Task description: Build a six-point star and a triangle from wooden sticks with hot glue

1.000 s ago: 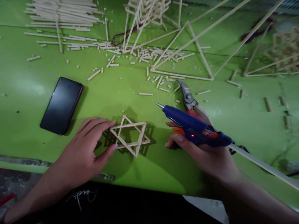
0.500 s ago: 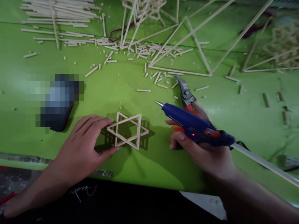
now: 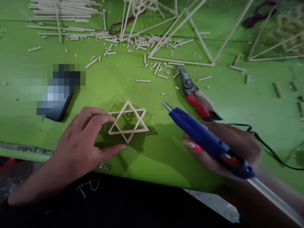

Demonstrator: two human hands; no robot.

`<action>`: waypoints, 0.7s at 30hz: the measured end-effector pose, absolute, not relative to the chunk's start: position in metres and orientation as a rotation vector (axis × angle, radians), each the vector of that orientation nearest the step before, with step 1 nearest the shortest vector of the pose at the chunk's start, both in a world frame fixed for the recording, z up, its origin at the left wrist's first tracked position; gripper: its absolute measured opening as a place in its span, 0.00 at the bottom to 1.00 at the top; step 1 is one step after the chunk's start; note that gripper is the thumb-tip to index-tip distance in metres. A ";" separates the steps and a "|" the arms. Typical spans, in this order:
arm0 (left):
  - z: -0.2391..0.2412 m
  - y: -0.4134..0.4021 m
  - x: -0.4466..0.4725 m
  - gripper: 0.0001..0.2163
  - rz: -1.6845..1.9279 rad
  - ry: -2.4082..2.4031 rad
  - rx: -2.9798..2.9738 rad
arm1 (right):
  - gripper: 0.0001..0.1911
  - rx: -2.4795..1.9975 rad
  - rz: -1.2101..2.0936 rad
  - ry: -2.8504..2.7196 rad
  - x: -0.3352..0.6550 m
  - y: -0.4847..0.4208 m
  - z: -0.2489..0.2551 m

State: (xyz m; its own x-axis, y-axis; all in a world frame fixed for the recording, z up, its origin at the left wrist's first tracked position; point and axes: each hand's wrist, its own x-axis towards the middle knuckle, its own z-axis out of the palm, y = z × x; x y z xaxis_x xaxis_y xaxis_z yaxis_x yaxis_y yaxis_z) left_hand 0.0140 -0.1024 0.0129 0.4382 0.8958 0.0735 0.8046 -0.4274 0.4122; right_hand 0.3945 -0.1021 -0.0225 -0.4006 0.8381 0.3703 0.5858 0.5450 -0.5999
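Observation:
My left hand (image 3: 82,147) has its index finger against the left side of a six-pointed wooden star (image 3: 138,130) made of thin sticks. Its thumb is at the star's lowest point, so finger and thumb span the near left side. Dark shadow hides what lies beneath the star. My right hand (image 3: 239,142) is wrapped around a blue hot glue gun (image 3: 198,131), its metal nozzle pointing up and left, apart from the star. A red light glows on its side, and a long pale glue stick (image 3: 270,194) sticks out of its back.
Pruning shears (image 3: 190,87) with red grips lie beyond the glue gun. A partly blurred phone (image 3: 60,109) is on the left. Cut stick pieces, a stick pile (image 3: 65,11) and large stick frames (image 3: 180,60) spread across the green table (image 3: 104,79). A black cord runs at right.
The star has turned, so a point now faces me. My right hand has drawn the glue gun right and down, tilting it more steeply. The camera view has shifted slightly.

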 end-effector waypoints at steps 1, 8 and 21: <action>0.015 -0.101 0.013 0.20 0.415 1.435 2.416 | 0.09 -1.056 0.448 -2.203 0.395 -0.101 -0.019; 0.013 -0.093 0.019 0.09 0.456 1.188 2.563 | 0.09 -0.733 0.301 -2.486 0.396 -0.101 -0.014; 0.006 -0.089 0.020 0.06 0.505 1.174 2.676 | 0.09 -0.686 0.121 -2.583 0.384 -0.107 -0.011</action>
State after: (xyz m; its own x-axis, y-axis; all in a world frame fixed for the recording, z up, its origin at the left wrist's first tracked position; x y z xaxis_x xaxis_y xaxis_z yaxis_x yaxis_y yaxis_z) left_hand 0.0204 -0.0892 0.0059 0.6316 0.7387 0.2356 0.6790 -0.6736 0.2918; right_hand 0.3835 -0.1070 -0.0111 -0.7687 0.4893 0.4119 0.4485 0.8715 -0.1982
